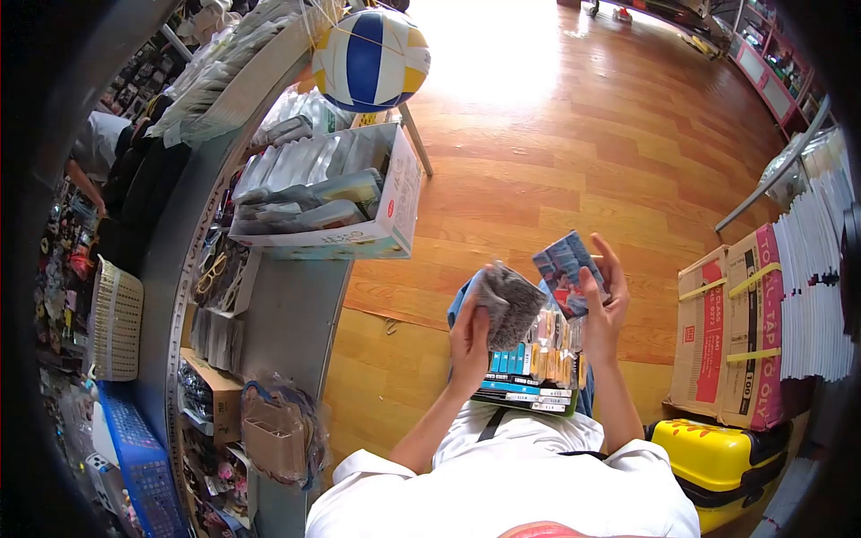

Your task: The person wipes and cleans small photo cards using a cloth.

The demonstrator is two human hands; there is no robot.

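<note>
My left hand (468, 345) is wrapped round a grey fabric item (512, 305), with a blue piece showing at its left edge. My right hand (607, 300) pinches a small blue patterned item (567, 269) that has some red on it, one finger raised beside it. Both items are held up close together. Below them, on my lap, lies a tray (565, 405) holding blue and white boxes (509, 360) and clear-wrapped packets (560, 350) in rows. The hands partly cover the items and the tray.
A shelf (296, 296) on the left bears a white box (395, 202) of wrapped packets. A ball (371, 59) hangs above. Cartons (725, 327) and a yellow case (708, 457) stand at the right. At far left is another person's arm (85, 186), near a basket (117, 323).
</note>
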